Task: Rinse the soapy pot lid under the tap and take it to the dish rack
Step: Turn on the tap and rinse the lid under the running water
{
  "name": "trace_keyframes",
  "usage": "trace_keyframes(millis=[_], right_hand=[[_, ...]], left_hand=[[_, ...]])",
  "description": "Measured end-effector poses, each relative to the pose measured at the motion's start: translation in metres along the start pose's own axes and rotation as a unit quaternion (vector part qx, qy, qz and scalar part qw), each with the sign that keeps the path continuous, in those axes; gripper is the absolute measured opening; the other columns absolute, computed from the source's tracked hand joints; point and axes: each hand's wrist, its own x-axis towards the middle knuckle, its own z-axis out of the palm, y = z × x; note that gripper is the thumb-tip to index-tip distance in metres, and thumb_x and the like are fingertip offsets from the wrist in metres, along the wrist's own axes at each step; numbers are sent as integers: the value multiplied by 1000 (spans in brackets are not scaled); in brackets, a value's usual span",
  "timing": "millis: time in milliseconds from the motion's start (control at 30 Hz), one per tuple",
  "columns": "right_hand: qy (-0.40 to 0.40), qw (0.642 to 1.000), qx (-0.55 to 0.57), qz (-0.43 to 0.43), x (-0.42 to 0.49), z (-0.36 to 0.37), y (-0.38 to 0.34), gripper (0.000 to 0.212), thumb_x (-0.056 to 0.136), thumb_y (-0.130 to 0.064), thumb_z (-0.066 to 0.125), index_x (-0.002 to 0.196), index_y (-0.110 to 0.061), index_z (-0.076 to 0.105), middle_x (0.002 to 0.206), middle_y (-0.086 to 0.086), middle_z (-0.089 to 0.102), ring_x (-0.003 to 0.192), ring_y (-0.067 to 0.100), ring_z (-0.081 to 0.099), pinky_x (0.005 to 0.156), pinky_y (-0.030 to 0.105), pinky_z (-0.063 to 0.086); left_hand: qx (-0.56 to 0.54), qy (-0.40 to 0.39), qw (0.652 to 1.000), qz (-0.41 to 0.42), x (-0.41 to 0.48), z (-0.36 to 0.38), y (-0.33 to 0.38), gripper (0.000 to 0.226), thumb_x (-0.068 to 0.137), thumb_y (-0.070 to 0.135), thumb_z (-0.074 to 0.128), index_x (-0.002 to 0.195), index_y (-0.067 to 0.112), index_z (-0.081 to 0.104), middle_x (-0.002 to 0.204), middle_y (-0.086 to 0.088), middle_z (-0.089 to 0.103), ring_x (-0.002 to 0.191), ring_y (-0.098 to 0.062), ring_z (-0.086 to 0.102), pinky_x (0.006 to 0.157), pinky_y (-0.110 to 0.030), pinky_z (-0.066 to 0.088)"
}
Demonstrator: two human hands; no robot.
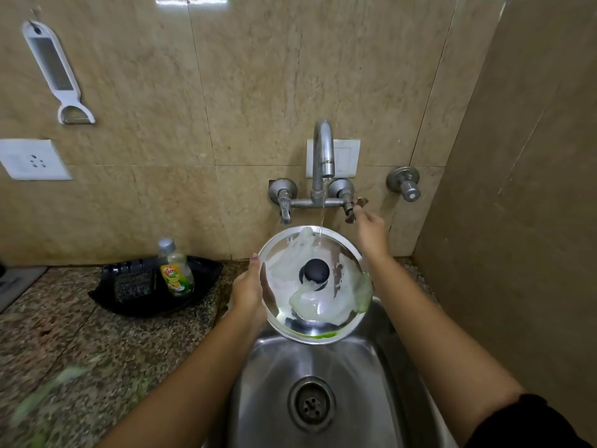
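A round, soapy steel pot lid (315, 284) with a black knob (314, 270) is held tilted over the steel sink (326, 376), its left rim clamped by the left hand (247, 291). A thin stream from the chrome wall tap (324, 150) strikes its upper edge, while the right hand (371, 232) is pinched on the tap's right handle (354, 210).

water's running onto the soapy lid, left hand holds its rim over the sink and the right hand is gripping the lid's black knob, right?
Not quite: the head view shows the right hand at the tap handle, not on the black knob. The rest holds: water hits the soapy lid, left hand on its rim.
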Motion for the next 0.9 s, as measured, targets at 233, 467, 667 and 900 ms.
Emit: trace_keyframes(millis=[233,467,667,900], right_hand=[[-163,849,-389,-317,-68,9,25,46,97,-37,39,138,-17,43,137,3,54,125,20,49,105,40,39],[-172,731,-595,-286,-68,34,18,60,101,-39,24,150,-7,17,158,12,23,145,26,22,118,41,13],[-176,700,-577,-381,-73,24,29,59,93,-27,47,148,-15,28,154,7,34,143,26,28,119,46,15],[-374,672,-399,-499,-87,-61,79,38,90,-14,46,122,-23,65,137,-7,57,137,15,41,115,38,27]], left_hand=[[-13,-25,1000,5,-4,11,2,35,93,37,54,87,4,66,79,-10,68,71,-25,64,66,-29,55],[-22,-43,999,16,-11,20,2,37,92,36,56,84,1,66,78,-12,67,73,-29,64,76,-39,54],[6,-38,999,6,-12,20,3,36,95,35,51,76,7,62,72,-8,65,65,-23,62,62,-30,51],[-6,4,1000,-24,-10,12,7,29,94,32,54,83,6,63,72,-6,62,64,-20,59,57,-28,48]])
